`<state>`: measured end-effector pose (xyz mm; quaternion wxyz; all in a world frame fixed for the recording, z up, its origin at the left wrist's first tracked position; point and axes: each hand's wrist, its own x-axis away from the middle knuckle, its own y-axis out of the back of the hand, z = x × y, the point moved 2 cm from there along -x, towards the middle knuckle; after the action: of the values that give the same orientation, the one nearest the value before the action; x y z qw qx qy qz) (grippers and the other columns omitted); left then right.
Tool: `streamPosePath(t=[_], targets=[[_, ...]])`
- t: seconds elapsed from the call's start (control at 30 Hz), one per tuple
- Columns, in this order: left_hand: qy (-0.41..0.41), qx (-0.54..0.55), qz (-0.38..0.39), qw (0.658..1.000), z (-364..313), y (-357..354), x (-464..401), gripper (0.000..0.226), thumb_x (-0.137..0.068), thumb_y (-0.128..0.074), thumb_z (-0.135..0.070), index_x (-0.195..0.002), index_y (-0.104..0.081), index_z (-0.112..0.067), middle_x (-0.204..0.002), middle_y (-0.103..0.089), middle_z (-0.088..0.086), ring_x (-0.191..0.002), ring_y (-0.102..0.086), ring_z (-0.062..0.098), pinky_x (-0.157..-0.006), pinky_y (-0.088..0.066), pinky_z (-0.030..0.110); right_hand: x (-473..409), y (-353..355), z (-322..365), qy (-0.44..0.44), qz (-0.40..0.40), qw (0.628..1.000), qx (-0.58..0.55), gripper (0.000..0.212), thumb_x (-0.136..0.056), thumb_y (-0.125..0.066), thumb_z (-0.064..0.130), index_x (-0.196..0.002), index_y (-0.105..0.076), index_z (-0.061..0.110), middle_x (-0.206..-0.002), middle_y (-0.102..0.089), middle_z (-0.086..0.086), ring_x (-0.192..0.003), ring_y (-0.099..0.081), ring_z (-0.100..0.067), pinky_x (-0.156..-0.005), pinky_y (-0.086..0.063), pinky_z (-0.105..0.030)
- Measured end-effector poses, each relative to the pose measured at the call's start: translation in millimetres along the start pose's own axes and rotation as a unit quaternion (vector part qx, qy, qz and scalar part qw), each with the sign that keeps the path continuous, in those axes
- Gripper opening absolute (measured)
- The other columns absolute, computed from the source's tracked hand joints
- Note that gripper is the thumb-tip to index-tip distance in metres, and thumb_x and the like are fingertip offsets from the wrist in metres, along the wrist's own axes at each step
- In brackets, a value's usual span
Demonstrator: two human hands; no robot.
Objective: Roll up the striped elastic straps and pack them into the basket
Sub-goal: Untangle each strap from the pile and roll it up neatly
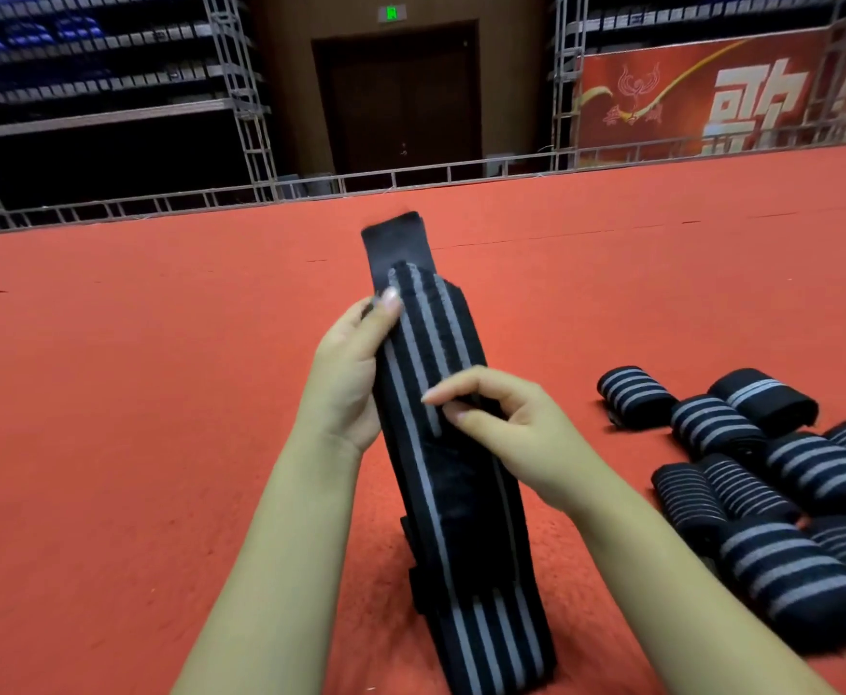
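A long black elastic strap with grey stripes (453,534) stands stretched up from the red carpet in the middle of the view, its plain black end at the top. My left hand (348,373) grips its left edge near the top, thumb on the striped face. My right hand (504,418) pinches a fold of the strap at mid-height from the right. Several rolled striped straps (762,474) lie in a cluster on the carpet at the right. No basket is in view.
Red carpet (135,393) covers the floor all around. A low metal truss rail (260,193) runs along its far edge. Behind it are scaffold stands, a dark door (401,92) and a red banner (712,97).
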<state>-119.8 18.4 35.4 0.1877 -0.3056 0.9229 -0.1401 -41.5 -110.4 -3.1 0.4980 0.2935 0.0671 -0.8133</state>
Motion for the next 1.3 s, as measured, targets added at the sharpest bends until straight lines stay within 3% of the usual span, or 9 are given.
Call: streamPosePath(t=[0.13, 0.23, 0.33, 0.5, 0.73, 0.9, 1.13, 1.2, 1.3], targets=[[-0.032, -0.055, 0.019, 0.998, 5, -2, 15, 0.019, -0.094, -0.054, -0.009, -0.112, -0.061, -0.008, -0.095, -0.071, 0.006, -0.084, -0.069, 0.018, -0.072, -0.057, 0.028, 3, 13, 5, -0.027, -0.093, 0.982, -0.16, 0.025, -0.076, -0.057, 0.004, -0.082, -0.072, 0.023, -0.097, -0.069, 0.006, -0.098, -0.063, -0.01, -0.087, -0.05, -0.024], [-0.013, -0.058, 0.051, 0.997, 15, -8, 34, 0.023, -0.088, -0.059, -0.009, -0.111, -0.061, -0.007, -0.09, -0.072, 0.002, -0.079, -0.069, 0.016, -0.067, -0.056, 0.024, 2, 25, 14, -0.068, -0.178, 0.96, -0.207, 0.027, -0.077, -0.067, 0.016, -0.102, -0.057, 0.019, -0.108, -0.068, -0.001, -0.101, -0.066, -0.014, -0.085, -0.053, -0.032], [0.017, -0.034, 0.089, 0.995, 28, -11, 50, 0.029, -0.084, -0.068, -0.008, -0.112, -0.06, -0.004, -0.09, -0.072, 0.007, -0.078, -0.07, 0.016, -0.066, -0.056, 0.024, 7, 22, 20, -0.115, -0.139, 0.976, -0.122, 0.043, -0.079, -0.068, 0.03, -0.118, -0.056, 0.018, -0.108, -0.071, -0.006, -0.1, -0.067, -0.018, -0.088, -0.053, -0.036], [0.015, -0.083, 0.089, 0.992, 37, -10, 69, 0.025, -0.087, -0.067, -0.016, -0.108, -0.06, -0.007, -0.079, -0.07, -0.002, -0.063, -0.064, 0.007, -0.052, -0.046, 0.013, 17, 17, 22, -0.079, -0.134, 0.984, -0.083, 0.019, -0.078, -0.065, 0.022, -0.092, -0.07, 0.01, -0.09, -0.074, -0.004, -0.084, -0.069, -0.014, -0.077, -0.054, -0.026], [-0.022, -0.089, 0.072, 0.993, 42, -11, 76, 0.027, -0.09, -0.055, -0.022, -0.115, -0.058, -0.011, -0.097, -0.073, 0.003, -0.086, -0.069, 0.014, -0.07, -0.053, 0.022, 29, 12, 17, -0.104, -0.084, 0.985, -0.111, 0.029, -0.083, -0.063, 0.024, -0.11, -0.065, 0.013, -0.106, -0.072, -0.007, -0.098, -0.068, -0.018, -0.081, -0.055, -0.027], [-0.054, -0.121, 0.05, 0.99, 48, -25, 76, 0.03, -0.091, -0.05, -0.035, -0.119, -0.055, -0.025, -0.115, -0.071, 0.002, -0.109, -0.066, 0.022, -0.095, -0.051, 0.043, 30, -8, 17, -0.075, -0.16, 0.983, -0.047, 0.02, -0.089, -0.052, 0.038, -0.105, -0.062, 0.031, -0.102, -0.071, -0.003, -0.099, -0.067, -0.021, -0.089, -0.051, -0.045], [-0.117, -0.083, 0.044, 0.989, 35, -21, 74, 0.017, -0.094, -0.054, -0.023, -0.102, -0.067, -0.03, -0.098, -0.075, 0.002, -0.09, -0.072, 0.017, -0.073, -0.055, 0.024, 29, 10, 27, -0.122, -0.022, 0.985, -0.121, 0.036, -0.087, -0.055, 0.02, -0.122, -0.062, 0.029, -0.11, -0.07, -0.006, -0.098, -0.068, -0.017, -0.078, -0.056, -0.027], [-0.115, -0.073, 0.049, 0.989, 32, -19, 73, 0.023, -0.093, -0.054, -0.021, -0.096, -0.071, -0.036, -0.095, -0.076, 0.002, -0.087, -0.072, 0.016, -0.071, -0.055, 0.023, 30, 17, 28, -0.136, 0.007, 0.984, -0.114, 0.042, -0.085, -0.057, 0.016, -0.124, -0.064, 0.03, -0.111, -0.07, -0.011, -0.092, -0.066, -0.022, -0.068, -0.056, -0.031], [-0.074, -0.034, 0.081, 0.993, 33, -16, 68, 0.023, -0.088, -0.061, -0.016, -0.097, -0.074, -0.033, -0.096, -0.075, 0.005, -0.087, -0.071, 0.017, -0.072, -0.056, 0.025, 32, 20, 27, -0.128, -0.017, 0.982, -0.138, 0.041, -0.081, -0.06, 0.008, -0.118, -0.069, 0.023, -0.112, -0.067, -0.022, -0.092, -0.061, -0.032, -0.074, -0.049, -0.045]])
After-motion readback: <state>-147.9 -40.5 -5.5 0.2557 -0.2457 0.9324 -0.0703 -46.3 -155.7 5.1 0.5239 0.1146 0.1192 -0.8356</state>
